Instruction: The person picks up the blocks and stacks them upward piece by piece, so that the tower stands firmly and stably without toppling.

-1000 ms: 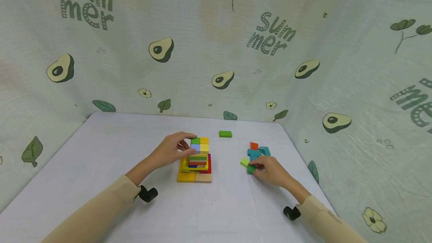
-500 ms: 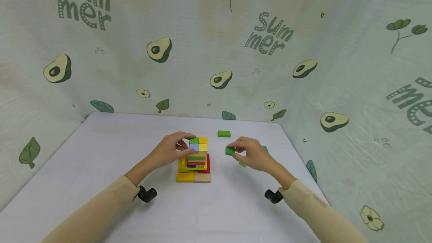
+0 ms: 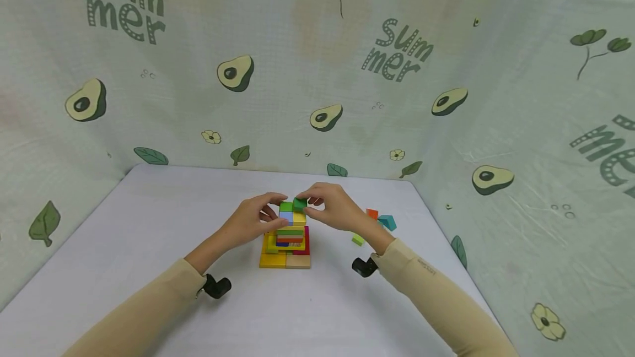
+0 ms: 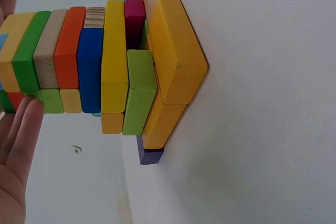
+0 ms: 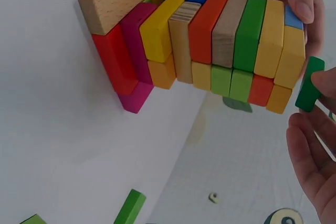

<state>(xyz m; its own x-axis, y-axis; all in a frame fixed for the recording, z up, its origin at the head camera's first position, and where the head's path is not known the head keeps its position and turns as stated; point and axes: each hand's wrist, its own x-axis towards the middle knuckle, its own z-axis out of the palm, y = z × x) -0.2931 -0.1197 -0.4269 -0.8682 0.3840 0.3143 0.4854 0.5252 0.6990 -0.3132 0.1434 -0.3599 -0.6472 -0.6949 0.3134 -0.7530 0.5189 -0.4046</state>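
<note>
A tower of colourful wooden blocks (image 3: 290, 231) stands mid-table, wider at its base than above. My left hand (image 3: 255, 216) holds the upper left side of it, thumb in front and fingers behind; in the left wrist view, fingertips (image 4: 34, 109) lie against the blocks. Between thumb and fingers, my right hand (image 3: 331, 207) pinches a dark green block (image 5: 310, 84). In the head view that block is over the tower's top right corner. The right wrist view shows it close to the top layer, beside a yellow block (image 5: 292, 59); contact cannot be made out.
To the right lie loose blocks: an orange one (image 3: 372, 214), a teal one (image 3: 388, 222) and a light green one (image 3: 358, 239). Another green block (image 5: 130, 207) lies beyond the tower, hidden by my right hand in the head view. A printed cloth (image 3: 278, 114) hangs behind the table.
My right hand has taken the dark green block from the loose blocks at right and carried it left to the tower's top. My left hand has stayed on the tower.
</note>
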